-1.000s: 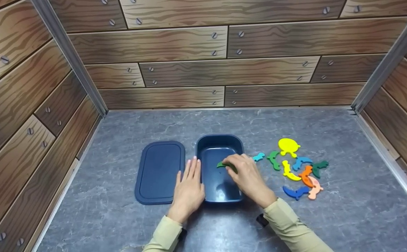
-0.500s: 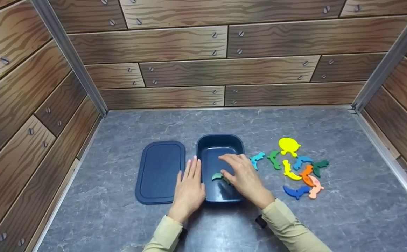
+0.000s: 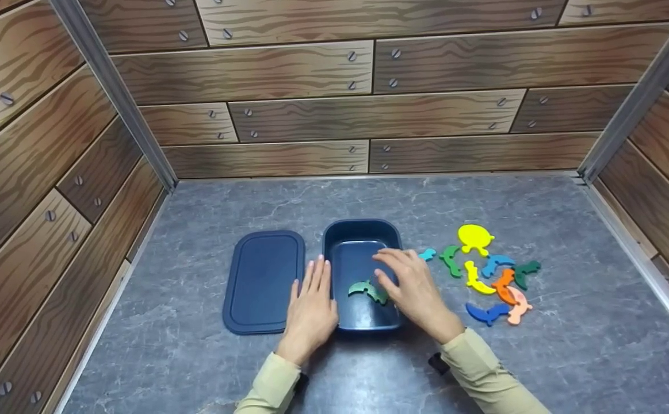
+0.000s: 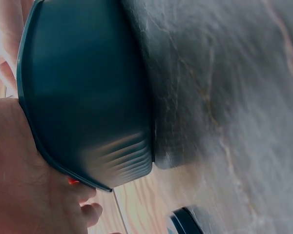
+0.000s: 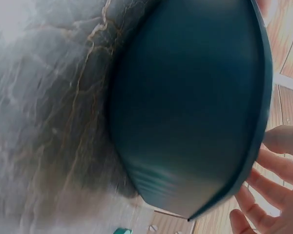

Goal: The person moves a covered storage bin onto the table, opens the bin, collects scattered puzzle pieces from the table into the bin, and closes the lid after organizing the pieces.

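Note:
A dark blue rectangular container (image 3: 363, 230) stands uncovered on the grey tabletop. On its floor lies a green crescent-shaped animal piece (image 3: 360, 287), partly beside my right fingertips. My right hand (image 3: 417, 290) hovers over the container's right rim, fingers spread and holding nothing; in the right wrist view its fingers (image 5: 268, 187) show beyond the rim. My left hand (image 3: 311, 307) rests with straight fingers along the container's left side. The left wrist view shows that hand (image 4: 29, 180) against the rim of the container (image 4: 88, 87).
A flat dark blue lid (image 3: 262, 282) lies to the left. At the right are several colourful animal pieces: a round yellow one (image 3: 474, 237), a green one (image 3: 450, 261), a dark blue one (image 3: 487, 313) and others. A light blue piece (image 3: 427, 254) is partly hidden behind my right hand.
My right hand has let go of the green animal piece, which now lies on the container's floor. That hand then drew back slightly to the right. The left hand stays in place.

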### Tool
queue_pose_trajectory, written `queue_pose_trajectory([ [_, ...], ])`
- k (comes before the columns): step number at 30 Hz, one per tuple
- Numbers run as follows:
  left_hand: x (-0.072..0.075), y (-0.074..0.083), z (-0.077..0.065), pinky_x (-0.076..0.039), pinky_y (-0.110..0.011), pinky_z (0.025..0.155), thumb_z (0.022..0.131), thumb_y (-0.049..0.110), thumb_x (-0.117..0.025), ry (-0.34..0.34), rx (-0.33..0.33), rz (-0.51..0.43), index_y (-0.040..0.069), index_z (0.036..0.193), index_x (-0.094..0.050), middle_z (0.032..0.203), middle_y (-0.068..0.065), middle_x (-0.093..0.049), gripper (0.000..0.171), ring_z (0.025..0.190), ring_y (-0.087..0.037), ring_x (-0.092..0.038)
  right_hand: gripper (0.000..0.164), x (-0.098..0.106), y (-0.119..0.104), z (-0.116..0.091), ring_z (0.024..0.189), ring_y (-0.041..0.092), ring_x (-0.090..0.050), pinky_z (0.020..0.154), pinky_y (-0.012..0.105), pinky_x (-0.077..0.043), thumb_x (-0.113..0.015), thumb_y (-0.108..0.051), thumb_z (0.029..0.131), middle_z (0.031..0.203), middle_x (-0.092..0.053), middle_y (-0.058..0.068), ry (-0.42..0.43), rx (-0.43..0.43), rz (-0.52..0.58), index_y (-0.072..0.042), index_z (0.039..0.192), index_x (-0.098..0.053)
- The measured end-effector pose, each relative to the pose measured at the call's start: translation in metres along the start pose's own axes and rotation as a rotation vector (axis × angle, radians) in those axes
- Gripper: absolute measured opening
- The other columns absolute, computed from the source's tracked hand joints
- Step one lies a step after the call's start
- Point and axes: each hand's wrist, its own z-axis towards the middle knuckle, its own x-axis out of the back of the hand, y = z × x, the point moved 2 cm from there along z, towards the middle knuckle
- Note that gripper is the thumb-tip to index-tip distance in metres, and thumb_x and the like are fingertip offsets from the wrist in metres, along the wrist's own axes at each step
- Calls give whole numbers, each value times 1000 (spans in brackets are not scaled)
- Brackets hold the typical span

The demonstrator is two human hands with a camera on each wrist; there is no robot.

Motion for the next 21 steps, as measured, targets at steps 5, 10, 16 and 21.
queue_pose_trajectory([
  [5, 0, 0, 0, -17, -56, 115, 99, 21, -51, 0, 2, -6, 8, 157, -21, 164, -6, -13, 67, 149, -26, -9, 25, 9, 6, -2, 101, 27, -56, 87, 42, -44, -67, -14, 93, 123, -66, 8, 11, -40, -13, -9, 118, -71],
  [10, 0, 0, 0, -16, -55, 116, 99, 20, -48, -4, 1, -17, 8, 158, -20, 164, -5, -12, 66, 150, -25, -7, 26, 17, 13, -3, 103, 27, -56, 86, 41, -44, -67, -13, 94, 123, -65, 7, 34, -63, -29, -9, 119, -71],
  [16, -1, -1, 0, -16, -55, 116, 99, 20, -47, -3, 7, -20, 8, 158, -20, 164, -4, -11, 66, 150, -24, -6, 26, 26, 27, -5, 101, 28, -55, 85, 41, -44, -67, -13, 93, 123, -66, 8, 44, -95, -52, -7, 119, -71],
  [21, -1, -1, 1, -16, -55, 116, 98, 20, -47, -4, 8, -20, 8, 158, -20, 164, -4, -12, 66, 150, -24, -7, 27, 29, 39, -6, 103, 30, -55, 87, 44, -43, -68, -13, 93, 125, -65, 10, 28, -121, -68, -8, 119, -70],
])
